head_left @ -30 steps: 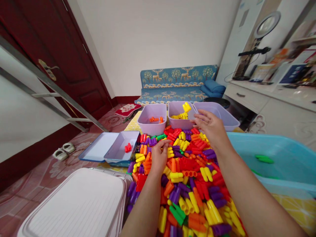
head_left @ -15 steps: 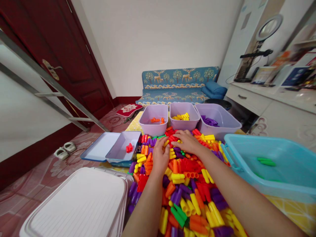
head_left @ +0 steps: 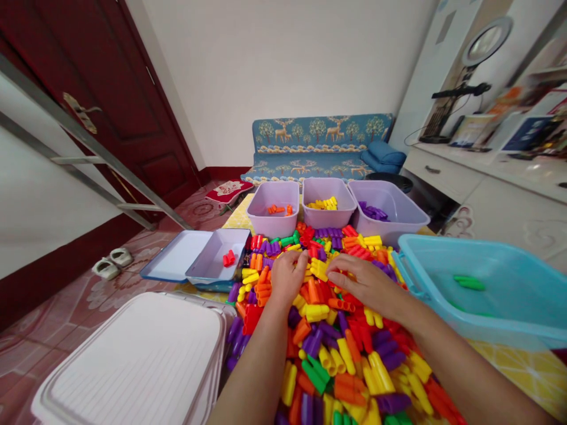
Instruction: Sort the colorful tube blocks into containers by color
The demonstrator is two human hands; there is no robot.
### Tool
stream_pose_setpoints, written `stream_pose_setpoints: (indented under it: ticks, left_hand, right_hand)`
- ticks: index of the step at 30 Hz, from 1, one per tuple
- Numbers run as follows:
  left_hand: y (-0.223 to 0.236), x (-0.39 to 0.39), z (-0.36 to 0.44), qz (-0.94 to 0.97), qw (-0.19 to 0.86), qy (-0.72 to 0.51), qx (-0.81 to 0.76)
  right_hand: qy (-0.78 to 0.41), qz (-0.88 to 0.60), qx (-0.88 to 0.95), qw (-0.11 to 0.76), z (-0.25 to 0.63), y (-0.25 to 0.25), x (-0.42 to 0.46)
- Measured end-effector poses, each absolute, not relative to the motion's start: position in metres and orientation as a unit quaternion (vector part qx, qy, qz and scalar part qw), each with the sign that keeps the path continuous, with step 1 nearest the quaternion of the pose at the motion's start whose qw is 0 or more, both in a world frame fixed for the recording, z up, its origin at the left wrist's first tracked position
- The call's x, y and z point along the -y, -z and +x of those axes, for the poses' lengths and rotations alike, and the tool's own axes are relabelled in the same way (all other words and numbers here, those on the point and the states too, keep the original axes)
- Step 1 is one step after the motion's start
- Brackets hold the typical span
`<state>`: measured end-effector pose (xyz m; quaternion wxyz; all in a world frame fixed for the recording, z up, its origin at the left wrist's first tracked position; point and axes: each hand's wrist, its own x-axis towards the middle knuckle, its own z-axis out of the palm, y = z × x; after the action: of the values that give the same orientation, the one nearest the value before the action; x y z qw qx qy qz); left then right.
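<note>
A heap of bullet-shaped plastic toy pieces [head_left: 349, 354] in yellow, red, orange, purple and green spreads in front of me, many joined in short rows. My left hand [head_left: 289, 276] is at the far part of the heap. Its fingers curl down out of sight, and whatever they may hold is hidden. Just right of it, my right hand [head_left: 361, 282] hovers low with thumb and fingers apart, pointing left. Between the hands lies a yellow row of pieces [head_left: 318, 269], close to the right fingertips.
Behind the heap stand lilac bins with orange [head_left: 273, 224], yellow [head_left: 330, 219] and purple pieces [head_left: 373, 211]. An open tin [head_left: 212, 268] with red pieces is at left, near a white lid [head_left: 133, 354]. At right stands a turquoise tub [head_left: 496, 265] with green pieces.
My right hand has drawn back toward me and to the right, uncovering purple and yellow pieces. My left hand stays near its place, fingers more curled. The view has shifted slightly.
</note>
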<state>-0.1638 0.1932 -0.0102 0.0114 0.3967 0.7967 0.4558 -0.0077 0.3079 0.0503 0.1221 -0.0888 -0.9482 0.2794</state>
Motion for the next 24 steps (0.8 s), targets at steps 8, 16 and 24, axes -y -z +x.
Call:
stream_pose_setpoints:
  ticks: [8, 16, 24]
  left_hand:
    - [0.014, -0.196, -0.164, 0.365, 0.018, -0.538, -0.760]
    - [0.006, -0.190, -0.161, 0.411, 0.019, -0.524, -0.746]
    - [0.002, -0.188, -0.159, 0.495, 0.020, -0.492, -0.716]
  right_hand:
    - [-0.152, -0.186, 0.967, 0.088, 0.038, -0.028, -0.299]
    - [-0.117, -0.219, 0.957, 0.148, -0.020, -0.016, -0.275]
    - [-0.295, -0.218, 0.908, 0.201, -0.046, -0.016, -0.303]
